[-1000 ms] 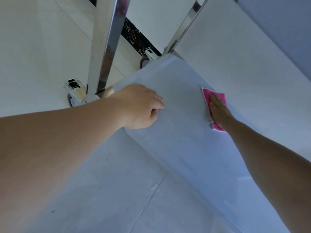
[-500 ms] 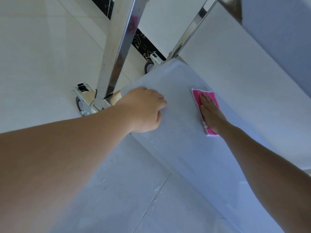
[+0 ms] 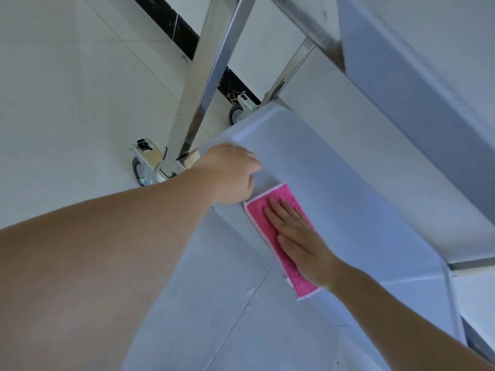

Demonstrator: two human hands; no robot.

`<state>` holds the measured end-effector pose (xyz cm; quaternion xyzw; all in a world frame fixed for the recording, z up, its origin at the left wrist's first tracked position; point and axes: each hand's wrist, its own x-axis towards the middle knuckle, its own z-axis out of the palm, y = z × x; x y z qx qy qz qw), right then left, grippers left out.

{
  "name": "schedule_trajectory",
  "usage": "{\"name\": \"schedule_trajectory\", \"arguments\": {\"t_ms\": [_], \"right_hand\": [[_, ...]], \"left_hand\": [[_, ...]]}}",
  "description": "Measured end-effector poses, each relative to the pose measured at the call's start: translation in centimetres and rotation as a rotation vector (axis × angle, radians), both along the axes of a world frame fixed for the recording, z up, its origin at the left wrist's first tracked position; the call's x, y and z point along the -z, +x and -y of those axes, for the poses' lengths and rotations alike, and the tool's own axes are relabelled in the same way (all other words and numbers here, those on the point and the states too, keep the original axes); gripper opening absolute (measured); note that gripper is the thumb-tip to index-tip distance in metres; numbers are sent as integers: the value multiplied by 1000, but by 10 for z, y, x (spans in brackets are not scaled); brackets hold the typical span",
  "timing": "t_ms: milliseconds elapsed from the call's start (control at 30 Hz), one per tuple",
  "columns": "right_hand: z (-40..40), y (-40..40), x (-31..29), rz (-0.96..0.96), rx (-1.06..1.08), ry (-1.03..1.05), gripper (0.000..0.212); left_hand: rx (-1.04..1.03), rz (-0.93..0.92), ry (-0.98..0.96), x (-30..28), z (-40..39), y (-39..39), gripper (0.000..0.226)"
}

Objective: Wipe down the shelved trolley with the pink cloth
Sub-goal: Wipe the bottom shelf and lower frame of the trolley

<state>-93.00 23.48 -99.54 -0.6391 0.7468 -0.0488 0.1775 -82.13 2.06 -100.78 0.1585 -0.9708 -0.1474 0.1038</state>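
Mid-wipe on the trolley's bottom shelf [image 3: 348, 210]: the right hand [image 3: 300, 236] presses the cloth [image 3: 278, 199] flat at the near edge, fingers straight and slightly spread, while the left hand [image 3: 230, 172], fingers curled, grips the shelf corner; next, probably a firm stroke across the unwiped part.

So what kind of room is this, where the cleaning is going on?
Probably an indoor tiled room, though which kind I cannot tell. Pale floor tiles with a dark marbled border strip, and a wheeled metal-framed trolley with castors, wiped with a pink cloth.
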Motion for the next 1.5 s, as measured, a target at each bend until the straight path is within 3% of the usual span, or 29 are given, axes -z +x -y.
{"name": "schedule_trajectory", "arguments": {"t_ms": [200,333,467,567,700,1000,1167,1367,1500], "right_hand": [[1,4,-6,10,20,-9,50],[-7,13,-9,-49,192,-202,45],[-9,14,0,-83,8,-134,47],[4,-3,3,-59,15,-57,49],[45,-40,4,-142,25,-106,46],[132,-129,9,-33,515,-167,50],[166,-157,10,-7,602,-127,50],[199,-169,11,-130,570,-68,53],[212,-171,16,-398,441,-23,73]], "left_hand": [[53,-195,-92,2,-2,31,41],[57,-219,-110,20,-8,54,33],[46,-235,-49,24,-8,54,35],[61,-236,-20,23,-4,56,40],[71,-222,-11,23,-4,56,44],[87,-212,-9,27,1,54,39],[87,-200,4,31,3,52,42],[103,-182,6,30,2,51,44],[105,-202,-1,30,2,51,42]]}}
